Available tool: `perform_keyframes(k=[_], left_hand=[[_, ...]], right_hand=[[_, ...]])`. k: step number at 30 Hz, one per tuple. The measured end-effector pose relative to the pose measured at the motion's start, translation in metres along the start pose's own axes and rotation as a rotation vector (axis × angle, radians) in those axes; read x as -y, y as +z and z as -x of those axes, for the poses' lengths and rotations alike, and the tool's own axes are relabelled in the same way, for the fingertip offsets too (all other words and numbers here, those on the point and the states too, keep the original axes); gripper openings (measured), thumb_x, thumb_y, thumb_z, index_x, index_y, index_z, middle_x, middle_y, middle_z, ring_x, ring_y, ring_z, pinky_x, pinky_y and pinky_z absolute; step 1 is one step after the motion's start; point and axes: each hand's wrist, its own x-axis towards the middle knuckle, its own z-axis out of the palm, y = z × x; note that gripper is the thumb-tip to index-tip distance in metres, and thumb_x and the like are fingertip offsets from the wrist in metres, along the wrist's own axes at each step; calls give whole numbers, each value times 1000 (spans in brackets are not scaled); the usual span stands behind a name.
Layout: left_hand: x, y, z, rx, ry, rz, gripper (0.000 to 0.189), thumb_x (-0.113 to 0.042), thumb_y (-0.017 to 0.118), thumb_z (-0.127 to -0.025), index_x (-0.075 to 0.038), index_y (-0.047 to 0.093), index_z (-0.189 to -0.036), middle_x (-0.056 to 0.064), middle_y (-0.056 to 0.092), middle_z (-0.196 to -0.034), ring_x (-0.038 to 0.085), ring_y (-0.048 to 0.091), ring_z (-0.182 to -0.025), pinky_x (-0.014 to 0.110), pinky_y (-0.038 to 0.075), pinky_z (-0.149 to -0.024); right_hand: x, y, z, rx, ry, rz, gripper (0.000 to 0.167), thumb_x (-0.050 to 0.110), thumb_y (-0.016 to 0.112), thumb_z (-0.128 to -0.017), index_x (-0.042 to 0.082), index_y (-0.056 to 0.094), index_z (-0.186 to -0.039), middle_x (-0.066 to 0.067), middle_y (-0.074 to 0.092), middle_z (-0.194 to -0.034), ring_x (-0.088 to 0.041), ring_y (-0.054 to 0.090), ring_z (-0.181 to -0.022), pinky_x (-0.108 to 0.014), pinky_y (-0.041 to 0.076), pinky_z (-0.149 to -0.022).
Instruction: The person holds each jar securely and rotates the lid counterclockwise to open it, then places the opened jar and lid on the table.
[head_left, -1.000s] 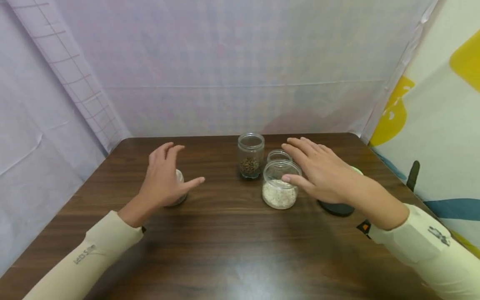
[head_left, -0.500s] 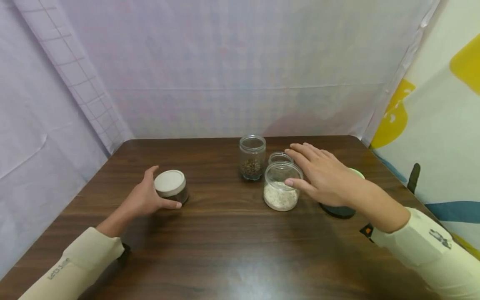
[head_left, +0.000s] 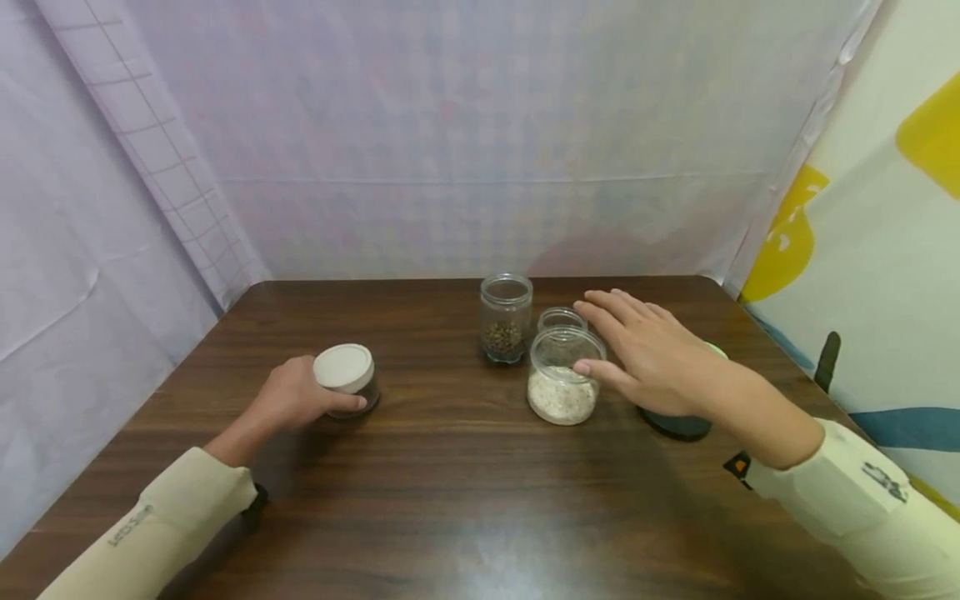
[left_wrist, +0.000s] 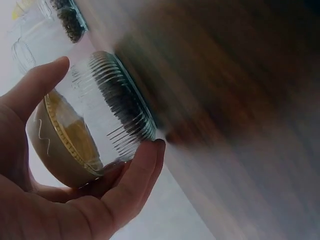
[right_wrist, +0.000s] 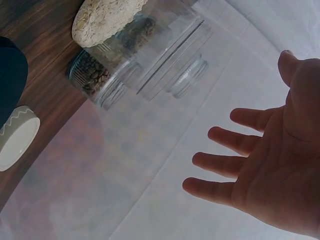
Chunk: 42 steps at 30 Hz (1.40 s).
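On the left of the table, my left hand [head_left: 296, 398] grips a ribbed clear jar with a white lid [head_left: 343, 368]. In the left wrist view, thumb and fingers curl round this jar [left_wrist: 117, 95], which has dark contents low inside. My right hand [head_left: 648, 358] hovers with spread fingers beside a wide lidless jar of oat-like flakes [head_left: 561, 398]. The right wrist view shows nothing in that hand [right_wrist: 280, 160]. Behind the flakes stand a taller lidless jar of brown bean-like pieces [head_left: 504, 333] and a smaller lidless jar [head_left: 558, 317], partly hidden.
A black round lid-like disc [head_left: 678, 425] lies on the wooden table [head_left: 465, 500] under my right forearm, partly covered. A white lid [right_wrist: 20, 140] shows beside a dark round object [right_wrist: 11, 75] in the right wrist view. A white cloth [head_left: 450, 150] hangs behind the table.
My left hand has come down and left, opened around the white-lidded jar, then closed on it. The right hand has hardly moved.
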Motion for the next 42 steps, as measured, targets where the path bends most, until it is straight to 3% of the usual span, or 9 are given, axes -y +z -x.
perform_keyframes(k=[2, 8, 17, 23, 27, 35, 42], left_hand=[[0, 1, 0, -12, 0, -6, 86, -58, 85, -69, 10, 61, -116, 27, 68, -107, 36, 66, -92, 46, 54, -75], [-2, 0, 1, -54, 4, 22, 88, -58, 85, -70, 11, 61, -118, 28, 68, -109, 38, 66, -95, 48, 55, -77], [-25, 0, 1, -250, 18, 184, 94, -58, 83, -75, 8, 48, -132, 27, 62, -121, 43, 63, -108, 55, 53, -86], [-53, 8, -5, -332, 102, 353, 90, -50, 83, -79, 1, 44, -142, 21, 58, -132, 39, 60, -118, 56, 52, -94], [-79, 14, -10, -354, 173, 433, 87, -44, 86, -78, -3, 46, -143, 18, 60, -132, 34, 61, -118, 52, 53, -94], [-134, 27, -16, -321, 316, 499, 85, -38, 91, -73, -8, 51, -141, 11, 64, -127, 26, 64, -112, 45, 55, -92], [-166, 41, -17, -285, 430, 506, 86, -42, 91, -73, -9, 52, -141, 6, 64, -128, 20, 63, -113, 41, 55, -89]], right_hand=[[0, 0, 0, 3, 2, -1, 74, 54, 50, -103, 9, 32, -158, -17, 31, -162, -42, 28, -150, -65, 31, -114], [0, -1, 1, 15, 10, -2, 75, 56, 48, -103, 9, 31, -158, -17, 30, -163, -41, 28, -150, -66, 30, -114], [-1, -4, 0, 3, 13, -6, 75, 56, 48, -103, 8, 31, -158, -18, 30, -163, -39, 28, -150, -65, 29, -115], [2, -7, -4, -23, 3, -15, 75, 56, 49, -102, 9, 31, -158, -16, 30, -163, -39, 28, -150, -63, 28, -116], [4, -9, -7, -32, 8, -15, 76, 57, 49, -102, 9, 31, -158, -16, 29, -163, -40, 27, -150, -64, 29, -116], [12, -17, -13, -113, 107, -15, 74, 60, 44, -103, 12, 32, -158, -15, 38, -157, -41, 45, -136, -62, 42, -105], [23, -23, -21, -133, 186, -62, 77, 67, 37, -101, 15, 32, -158, -13, 39, -154, -36, 49, -130, -59, 48, -96]])
